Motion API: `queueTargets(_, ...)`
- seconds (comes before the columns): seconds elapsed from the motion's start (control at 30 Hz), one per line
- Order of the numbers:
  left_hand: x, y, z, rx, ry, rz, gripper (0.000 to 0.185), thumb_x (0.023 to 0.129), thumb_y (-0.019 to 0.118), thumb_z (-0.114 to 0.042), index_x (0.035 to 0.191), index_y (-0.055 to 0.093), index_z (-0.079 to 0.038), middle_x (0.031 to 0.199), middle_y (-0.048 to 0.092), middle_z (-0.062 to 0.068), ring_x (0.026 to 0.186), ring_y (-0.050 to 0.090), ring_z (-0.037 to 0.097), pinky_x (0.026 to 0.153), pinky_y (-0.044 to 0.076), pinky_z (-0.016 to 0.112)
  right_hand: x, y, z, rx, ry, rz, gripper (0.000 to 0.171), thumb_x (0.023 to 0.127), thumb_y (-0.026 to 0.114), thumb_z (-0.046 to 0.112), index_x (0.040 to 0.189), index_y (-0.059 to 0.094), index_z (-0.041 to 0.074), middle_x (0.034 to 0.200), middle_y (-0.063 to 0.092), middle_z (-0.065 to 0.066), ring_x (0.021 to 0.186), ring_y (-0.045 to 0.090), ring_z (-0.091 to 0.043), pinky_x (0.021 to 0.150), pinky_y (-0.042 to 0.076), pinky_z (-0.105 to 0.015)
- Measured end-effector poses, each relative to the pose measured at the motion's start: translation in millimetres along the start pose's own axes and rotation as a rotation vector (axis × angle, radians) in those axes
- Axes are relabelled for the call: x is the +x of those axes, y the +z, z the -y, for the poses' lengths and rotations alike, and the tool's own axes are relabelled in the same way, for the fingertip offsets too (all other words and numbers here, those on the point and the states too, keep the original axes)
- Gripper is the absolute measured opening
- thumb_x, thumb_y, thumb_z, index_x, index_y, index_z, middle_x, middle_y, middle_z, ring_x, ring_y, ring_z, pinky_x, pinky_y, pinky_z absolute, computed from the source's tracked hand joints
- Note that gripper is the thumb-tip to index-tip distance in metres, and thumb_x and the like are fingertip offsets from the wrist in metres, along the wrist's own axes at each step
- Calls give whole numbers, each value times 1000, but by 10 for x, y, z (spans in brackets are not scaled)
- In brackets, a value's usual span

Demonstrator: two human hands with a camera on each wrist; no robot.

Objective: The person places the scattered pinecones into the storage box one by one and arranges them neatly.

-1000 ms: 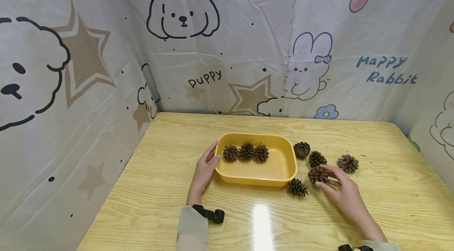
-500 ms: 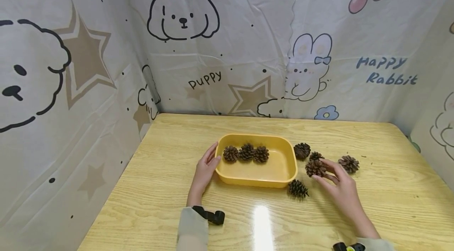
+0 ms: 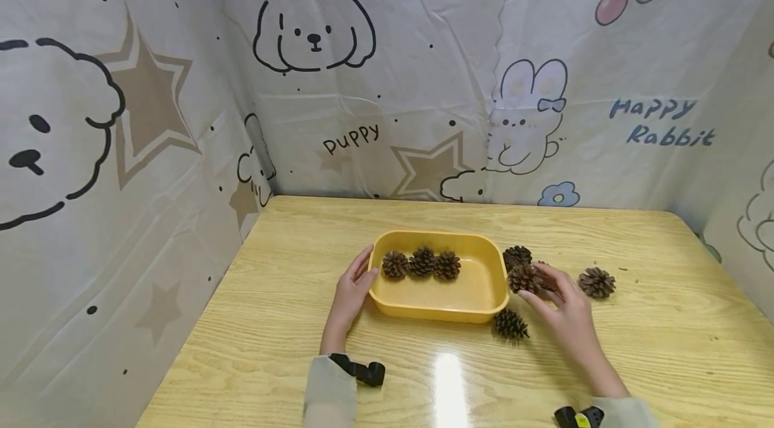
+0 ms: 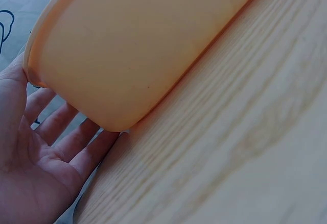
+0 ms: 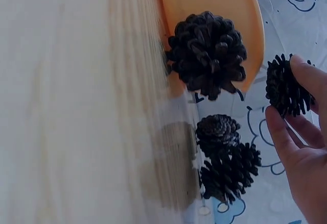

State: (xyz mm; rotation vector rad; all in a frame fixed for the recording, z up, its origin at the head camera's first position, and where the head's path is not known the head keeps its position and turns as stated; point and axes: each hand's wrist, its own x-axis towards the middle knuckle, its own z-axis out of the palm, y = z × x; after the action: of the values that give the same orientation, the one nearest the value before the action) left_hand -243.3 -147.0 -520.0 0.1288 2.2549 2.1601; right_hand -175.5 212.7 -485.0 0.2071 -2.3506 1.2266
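Note:
A yellow plastic tray (image 3: 438, 312) stands on the wooden table, with a row of 3 brown pine cones (image 3: 421, 262) inside along its back left. My left hand (image 3: 351, 293) holds the tray's left end, thumb at the rim and fingers along the outer wall (image 4: 84, 147). Between thumb and fingers, my right hand (image 3: 565, 310) pinches another pine cone (image 5: 286, 86). It is raised above the table near the tray's right rim. Behind it, partly hidden, one pine cone (image 3: 517, 255) lies close to the tray, with a further one mostly covered by the hand.
A darker pine cone (image 3: 510, 324) lies by the tray's front right corner. Farther right rests a lone pine cone (image 3: 596, 282). Cloth walls (image 3: 375, 99) with cartoon prints enclose the table (image 3: 272, 260) at the back and sides.
My right hand has lifted its pine cone and carried it left, up to the tray's right rim. The left hand stays on the tray's left end.

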Motion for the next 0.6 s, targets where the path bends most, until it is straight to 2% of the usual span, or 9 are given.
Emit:
queueTargets(0.23,-5,-6,10,10,3,-5,51,101,53,-18,151,40,-18,154,42,14,140,44,31,113,43,42,42,91,80,19,10,-2,58,81,77,3,134,54,0,126,57,-15,106,46,22,92,43,2)
queueTargets(0.4,3,-7,12,1,-1,-6,50,101,53,-18,150,41,-19,154,43,12,141,44,30,114,43,42,80,151,145,47,24,13,57,83,75,5,135,53,1,124,57,-14,105,47,21,93,43,1)
queueTargets(0.6,7,-4,11,0,6,-3,51,101,53,-19,151,40,-19,155,41,12,141,44,30,115,41,42,132,219,188,73,1,43,57,84,74,4,136,52,1,125,57,-14,106,46,21,94,41,2)
